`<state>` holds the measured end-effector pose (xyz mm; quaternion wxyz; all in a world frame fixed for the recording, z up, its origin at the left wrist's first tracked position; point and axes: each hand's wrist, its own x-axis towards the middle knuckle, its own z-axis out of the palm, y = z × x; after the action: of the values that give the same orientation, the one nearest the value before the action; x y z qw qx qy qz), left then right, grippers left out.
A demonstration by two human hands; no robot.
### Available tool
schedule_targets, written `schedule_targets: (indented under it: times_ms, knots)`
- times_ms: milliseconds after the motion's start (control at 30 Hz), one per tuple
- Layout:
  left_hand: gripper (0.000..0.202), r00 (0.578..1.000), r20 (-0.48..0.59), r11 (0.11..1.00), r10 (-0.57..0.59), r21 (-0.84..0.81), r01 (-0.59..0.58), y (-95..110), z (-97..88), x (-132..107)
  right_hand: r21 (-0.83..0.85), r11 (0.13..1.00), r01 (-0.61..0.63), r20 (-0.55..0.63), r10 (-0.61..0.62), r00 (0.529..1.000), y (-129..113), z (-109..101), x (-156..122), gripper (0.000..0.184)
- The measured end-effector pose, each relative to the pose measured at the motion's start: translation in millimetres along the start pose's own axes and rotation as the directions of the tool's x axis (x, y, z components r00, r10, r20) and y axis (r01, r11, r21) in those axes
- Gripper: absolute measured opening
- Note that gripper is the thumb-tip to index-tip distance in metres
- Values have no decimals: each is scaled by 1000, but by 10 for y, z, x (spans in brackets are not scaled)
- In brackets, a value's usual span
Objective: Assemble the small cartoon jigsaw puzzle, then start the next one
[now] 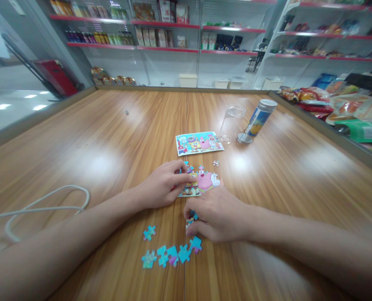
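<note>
A partly joined cartoon jigsaw puzzle (205, 180) lies on the wooden table. My left hand (164, 184) rests over its left side, index finger stretched onto the joined pieces and the others loosely bent. Just below the puzzle, my right hand (219, 213) is curled, thumb and forefinger closing around a blue and white puzzle piece (190, 220). Part of that piece is hidden by the fingers. Nearer to me lie several loose blue pieces (184, 253), with another piece (149, 233) to their upper left. Behind the puzzle is a reference picture card (200, 143).
A clear jar (232, 124) stands behind the card, beside a metal lid (245, 138) and a blue labelled canister (261, 118). One whitish piece (215, 163) lies right of the puzzle. A white cable (54, 207) loops at left; snack packets (317, 100) lie beyond the right edge.
</note>
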<state>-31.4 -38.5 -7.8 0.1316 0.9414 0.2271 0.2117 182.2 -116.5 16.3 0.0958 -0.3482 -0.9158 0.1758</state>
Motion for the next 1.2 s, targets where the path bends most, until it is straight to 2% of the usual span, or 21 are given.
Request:
schedule_targets:
  times_ms: [67, 167, 333, 400, 467, 533, 633, 700, 833, 1033, 1200]
  knots:
    - [33, 1000, -3, 1000, 7, -5, -7, -3, 2, 2, 13, 1000, 17, 4, -17, 1000, 0, -7, -1, 23]
    - [33, 1000, -25, 1000, 17, -5, -17, 9, -4, 6, 25, 994, 102, -50, -101, 994, 11, -9, -3, 24]
    - [32, 998, -65, 999, 3, 37, 0, 54, -36, 2, 75, 938, 340, -141, -328, 934, 48, 22, 7, 11]
    - [32, 996, -90, 999, -26, 43, 30, 66, -47, 1, 146, 912, 382, -204, -351, 914, 91, 19, 24, 6]
    - [32, 989, -128, 996, -68, 51, 75, 69, -51, 2, 196, 919, 342, -321, -270, 908, 183, -5, 53, 3]
    - [30, 984, -147, 991, -104, 67, 115, 62, -47, 5, 224, 954, 199, -448, -80, 891, 332, -41, 89, 2]
    - [31, 985, -110, 986, -134, 88, 144, 47, -33, 9, 306, 951, -46, -549, 216, 807, 599, -84, 141, 8]
    - [32, 988, -75, 985, -138, 93, 145, 41, -25, 10, 353, 928, -120, -565, 314, 763, 737, -93, 161, 14]
    - [34, 991, -43, 987, -129, 91, 133, 39, -26, 10, 332, 928, -168, -576, 340, 743, 822, -74, 162, 13]
    - [33, 993, -35, 990, -114, 74, 116, 49, -41, 9, 314, 936, -160, -556, 318, 767, 784, -52, 160, 14]
    - [32, 993, -33, 990, -115, 77, 118, 52, -41, 11, 346, 923, -166, -556, 344, 757, 785, -62, 170, 13]
